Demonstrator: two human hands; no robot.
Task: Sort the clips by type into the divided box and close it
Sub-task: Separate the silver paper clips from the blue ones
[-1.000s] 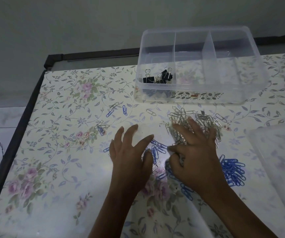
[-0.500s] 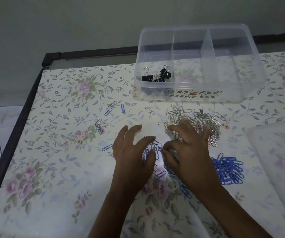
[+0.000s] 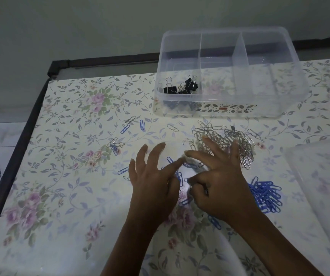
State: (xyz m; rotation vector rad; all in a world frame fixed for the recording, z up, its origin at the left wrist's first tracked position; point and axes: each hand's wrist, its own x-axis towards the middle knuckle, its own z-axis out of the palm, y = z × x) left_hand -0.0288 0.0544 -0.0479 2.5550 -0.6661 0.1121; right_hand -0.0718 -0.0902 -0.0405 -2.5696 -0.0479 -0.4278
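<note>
Left hand (image 3: 152, 186): fingers released, spread flat over loose clips (image 3: 170, 159).
Right hand (image 3: 219, 186): fingers released, splayed at the silver clips (image 3: 217, 134).
Blue clips (image 3: 265, 196): piled on the tabletop (image 3: 70, 196), right of that hand.
Box (image 3: 279, 109): open, beyond; binder clips (image 3: 180, 87) in its left compartment.

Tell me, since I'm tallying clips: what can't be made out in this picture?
Head view only:
- Hidden by the left hand and right hand: clips beneath them.
- Whether the right hand's thumb pinches a clip: blurred.
- Count of binder clips in the box: they overlap.
- The lid at right: cut off by the frame edge.
</note>
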